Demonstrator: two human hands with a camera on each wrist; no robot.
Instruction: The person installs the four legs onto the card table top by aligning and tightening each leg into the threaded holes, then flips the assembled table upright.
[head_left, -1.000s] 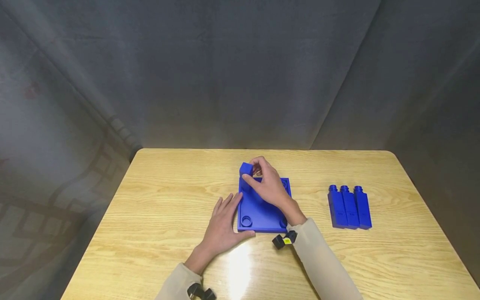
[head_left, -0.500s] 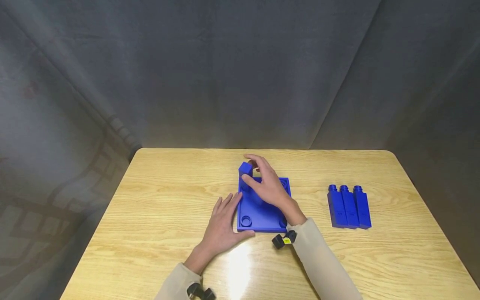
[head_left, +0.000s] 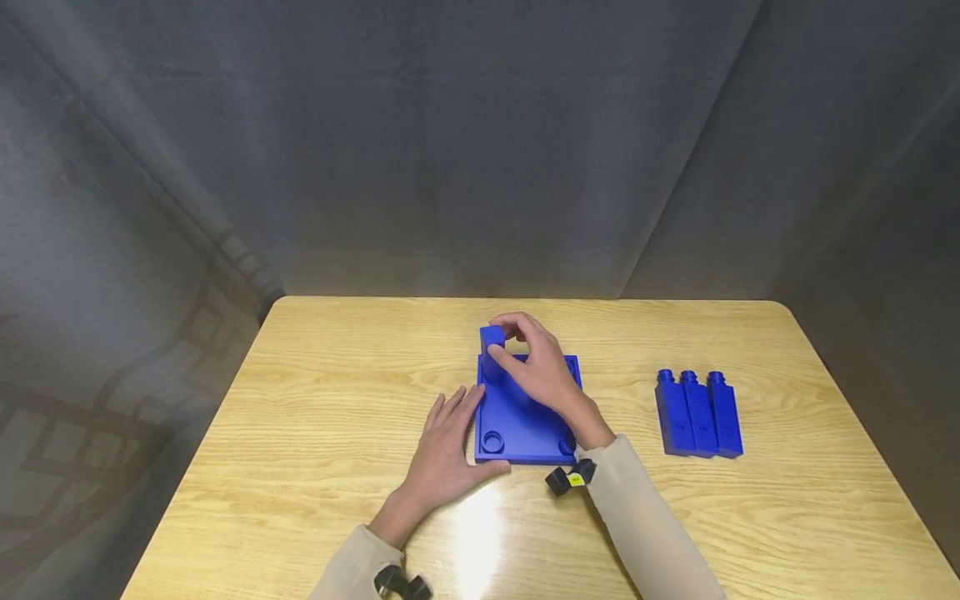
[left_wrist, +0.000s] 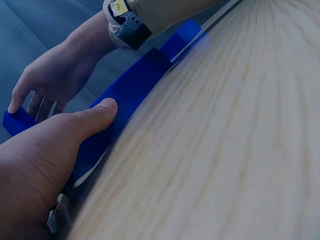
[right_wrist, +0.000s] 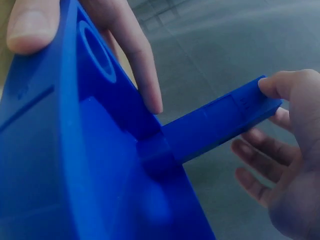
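Blue square tray-like plate [head_left: 521, 425], smooth, plastic-looking, w/ raised rim & round ring sockets [head_left: 492, 442] at visible corners; lies mid-bench btwn L & R edges. Blue square-section post [right_wrist: 210, 122], same material, small engraved marks on one face, stands upright at plate's corner nearest bench's far L corner. Three matching blue posts w/ round ridged necks [head_left: 699, 417] lie side by side toward bench's R edge, necks to far edge. Bench [head_left: 337, 400]: pale yellow wood grain, glare near the front. Grey cloth-like curtain [head_left: 465, 150] behind far edge.

R hand [head_left: 543, 371] reaches over plate, thumb & index pinching post near its top; other fingers loosely bent, off to the side. L hand [head_left: 446, 462] lies flat-ish, fingers & thumb spread apart, fingertips at plate's L side, thumb along its near side; steadies on it, no grip.

Vs 0.5 s ago: post's top has turned, corner then toward camera, flat side now; R index, then stretched past post, now curls in. L hand & plate approx same.
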